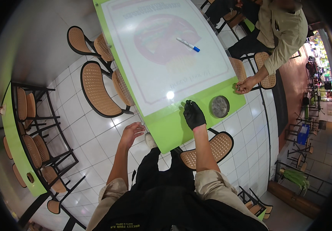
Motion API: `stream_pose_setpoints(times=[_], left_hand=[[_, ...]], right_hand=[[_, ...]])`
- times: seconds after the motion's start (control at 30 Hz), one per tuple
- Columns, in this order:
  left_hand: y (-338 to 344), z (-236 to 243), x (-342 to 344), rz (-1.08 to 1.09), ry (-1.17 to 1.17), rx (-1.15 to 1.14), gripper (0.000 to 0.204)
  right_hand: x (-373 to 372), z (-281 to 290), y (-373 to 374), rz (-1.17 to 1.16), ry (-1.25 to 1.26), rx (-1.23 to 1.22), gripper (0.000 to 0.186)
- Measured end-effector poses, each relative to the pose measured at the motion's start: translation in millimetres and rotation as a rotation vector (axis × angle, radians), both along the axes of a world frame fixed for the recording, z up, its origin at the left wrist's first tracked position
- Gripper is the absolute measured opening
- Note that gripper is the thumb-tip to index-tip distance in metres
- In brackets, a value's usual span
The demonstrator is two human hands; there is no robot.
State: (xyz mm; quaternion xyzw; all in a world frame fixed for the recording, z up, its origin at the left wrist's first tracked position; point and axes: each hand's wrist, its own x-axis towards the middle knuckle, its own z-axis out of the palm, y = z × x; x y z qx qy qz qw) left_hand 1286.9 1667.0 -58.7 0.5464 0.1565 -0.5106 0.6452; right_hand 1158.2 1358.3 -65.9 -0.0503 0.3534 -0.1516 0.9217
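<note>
My left hand (133,134) is bare and hangs beside the left edge of the green table, its fingers loosely apart with nothing in them. Over the near end of the green table (166,133) is my right hand (193,114), in a black glove with the fingers drawn together. Whatever those fingers hold, if anything, is hidden. Just right of the glove sits a round dark ashtray (219,106). A large printed sheet (150,90) under a clear, shiny cover fills most of the tabletop. On it lies a white marker (188,44) with a blue cap.
Chairs with woven tan seats, such as one curved chair (100,89), stand along the table's left side. Another chair (208,150) is close to my right forearm. Across the right edge, another person's hand (245,84) reaches toward the table. A second green table (17,134) stands far left.
</note>
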Motion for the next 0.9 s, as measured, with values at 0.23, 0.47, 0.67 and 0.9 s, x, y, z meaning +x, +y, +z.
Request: stream_pose_setpoints(times=[0.23,0.47,0.67,0.9], left_hand=[[-0.9,-1.4,-1.9,0.012,0.002,0.036,0.029],[-4.2,-0.2,-3.5,0.013,-0.008,0.060,0.028],[-4.1,1.3,-4.4,0.025,-0.007,0.085,0.027],[-3.0,-4.2,-5.6,0.044,-0.001,0.048,0.027]], right_hand=[[-1.0,5.9,-5.1,0.003,0.062,0.050,0.015],[-2.8,15.0,-14.1,0.091,0.123,-0.065,0.018],[0.5,35.6,-11.2,0.169,0.247,-0.235,0.022],[1.3,43.7,-10.1,0.204,0.282,-0.277,0.021]])
